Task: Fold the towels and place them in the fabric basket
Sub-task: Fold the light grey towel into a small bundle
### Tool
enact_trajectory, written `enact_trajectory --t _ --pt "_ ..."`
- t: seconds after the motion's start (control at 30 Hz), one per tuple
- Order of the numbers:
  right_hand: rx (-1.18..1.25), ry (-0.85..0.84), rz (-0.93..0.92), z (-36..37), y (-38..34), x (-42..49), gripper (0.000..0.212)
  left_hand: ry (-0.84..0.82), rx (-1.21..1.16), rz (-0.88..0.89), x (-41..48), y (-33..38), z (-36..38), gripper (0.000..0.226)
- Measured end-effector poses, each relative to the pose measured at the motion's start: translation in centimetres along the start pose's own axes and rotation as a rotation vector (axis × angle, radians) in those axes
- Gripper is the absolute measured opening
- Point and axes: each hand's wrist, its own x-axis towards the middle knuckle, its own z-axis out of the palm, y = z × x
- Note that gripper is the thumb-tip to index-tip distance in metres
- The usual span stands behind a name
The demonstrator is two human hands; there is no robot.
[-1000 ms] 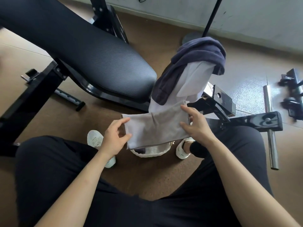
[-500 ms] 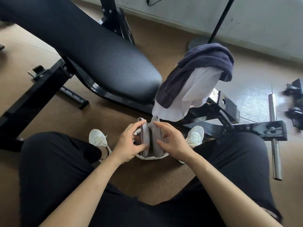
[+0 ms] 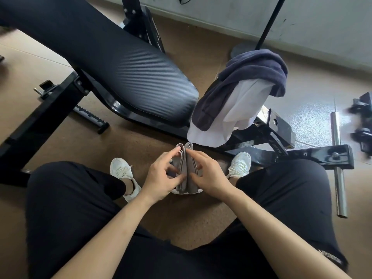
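Fabric basket [image 3: 198, 191] shows only as a sliver of white rim on the floor between the person's feet. Hands and cloth hide its inside, so what it holds cannot be told. Right over it stands the grey towel [image 3: 186, 168], folded into a narrow doubled wad with its folds running from twelve to six o'clock and its lower end meeting the rim. The left hand [image 3: 161, 178] pinches the wad's nine o'clock side, thumb low and fingers curled against the cloth. The right hand [image 3: 208, 175] pinches the three o'clock side the same way, forefinger reaching toward the top fold.

At one o'clock from the wad a white towel [image 3: 231, 117] hangs off the end of the weight bench. A navy towel [image 3: 253, 75] is heaped over it and covers its top. At eleven o'clock the ribbed black bench pad [image 3: 124, 71] slants away, and the bench frame [image 3: 322, 156] crosses the floor just beyond the feet. The left sneaker [image 3: 122, 174], white, sits at nine o'clock of the basket and the right sneaker [image 3: 239, 164] at three, with black-trousered knees outside them. Well apart at three o'clock a steel bar [image 3: 340, 188] lies across the frame's foot. At one o'clock, far back, a black pole [image 3: 270, 22] rises by the grey wall.
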Motion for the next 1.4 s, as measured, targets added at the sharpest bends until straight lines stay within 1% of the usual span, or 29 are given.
enact_trajectory --t 0.07,0.17,0.23,0.37,0.5,0.63,0.7,0.77,0.87,0.93,1.0,1.07,1.13,1.2,1.27,1.4 --pt "0.06 -0.014 0.008 0.0 -0.2 -0.1 0.076 -0.015 -0.036 -0.036 -0.1 0.2 0.0 0.083" --pt "0.166 -0.015 0.045 -0.1 -0.6 -0.2 0.086 -0.044 -0.214 -0.13 -0.2 0.3 -0.1 0.072" --pt "0.185 0.01 0.051 0.1 -0.4 -0.1 0.09 -0.062 -0.227 -0.147 -0.1 0.2 -0.3 0.069" --pt "0.187 0.046 0.028 0.1 0.0 0.1 0.08 -0.09 -0.258 -0.156 0.0 0.1 -0.4 0.067" --pt "0.199 -0.004 -0.002 -0.5 0.0 0.2 0.068 0.024 -0.095 -0.11 0.7 -1.2 -1.1 0.064" --pt "0.166 -0.073 0.0 -1.0 0.1 0.1 0.055 0.035 0.094 -0.051 1.0 -1.5 -1.3 0.049" --pt "0.24 -0.073 0.015 -1.3 0.0 0.0 0.05 0.036 0.135 -0.044 1.1 -1.6 -1.2 0.043" --pt "0.374 -0.073 0.032 -1.9 -0.2 -0.3 0.048 0.046 0.071 -0.079 1.2 -1.7 -1.3 0.042" --pt "0.59 -0.115 0.055 -3.3 -0.6 -0.7 0.052 0.018 -0.167 -0.212 1.4 -1.2 -2.2 0.046" --pt "0.691 -0.164 0.087 -4.2 -0.6 -0.9 0.053 -0.09 -0.282 -0.244 1.6 -0.8 -3.1 0.056" --pt "0.716 -0.204 0.088 -5.2 -0.6 -0.9 0.052 -0.225 -0.294 -0.233 1.7 -0.3 -3.6 0.057" --pt "0.697 -0.241 0.061 -5.9 -0.6 -1.0 0.052 -0.295 -0.25 -0.237 1.5 -0.1 -3.7 0.046" --pt "0.642 -0.252 0.036 -6.3 -0.3 -1.0 0.054 -0.293 -0.226 -0.248 1.3 -0.2 -3.3 0.033" --pt "0.514 -0.239 0.007 -6.6 0.2 -0.9 0.059 -0.248 -0.208 -0.263 1.2 -0.3 -2.8 0.024" --pt "0.352 -0.244 -0.018 -6.7 0.4 -0.8 0.065 -0.18 -0.189 -0.257 1.3 -0.2 -2.5 0.02" --pt "0.143 -0.336 -0.03 -5.8 -0.1 -0.9 0.073 -0.079 -0.068 -0.22 1.2 -0.6 -2.5 0.017"
